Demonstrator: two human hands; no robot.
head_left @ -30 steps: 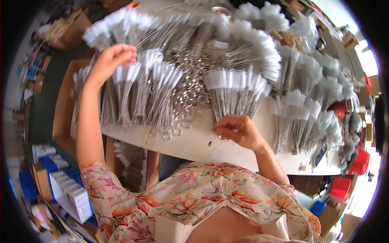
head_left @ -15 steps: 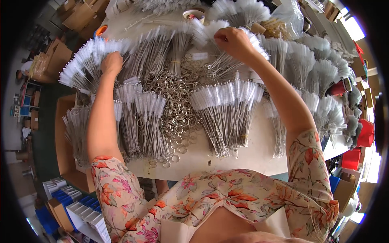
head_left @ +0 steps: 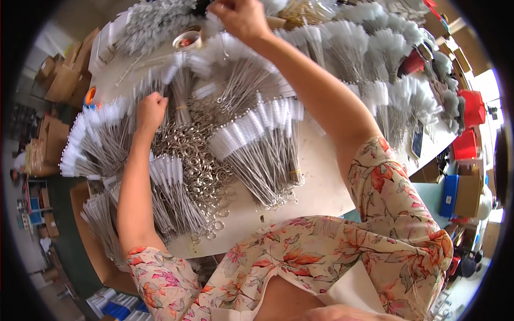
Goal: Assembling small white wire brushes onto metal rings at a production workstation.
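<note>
**Both hands out among the brush bundles**

We see the right hand stretched to the far side of the table, its fingers curled shut around thin wire stems at the head of a brush bundle. That bundle lies directly under and just nearer than the hand, fanning toward us; whether the pinch holds one brush or several we cannot tell, as the stems blur together there.

The left hand rests nearer, on the left, knuckles up and fingers folded down into another bundle of brushes with white bristle tips. The fingertips are buried among the stems, so we cannot tell how tight the hold is, only that the hand is closed and touching them.

The brushes are slim twisted-wire stems, each ending in a narrow white bristle head, gathered into fans. One large fan lies between the two arms, bristles up and to the left, stems toward us.

A heap of metal rings sits just right of the left forearm, touching the bundles around it. A roll of tape stands near the right hand. Cardboard boxes stand beyond the table's left edge.
</note>
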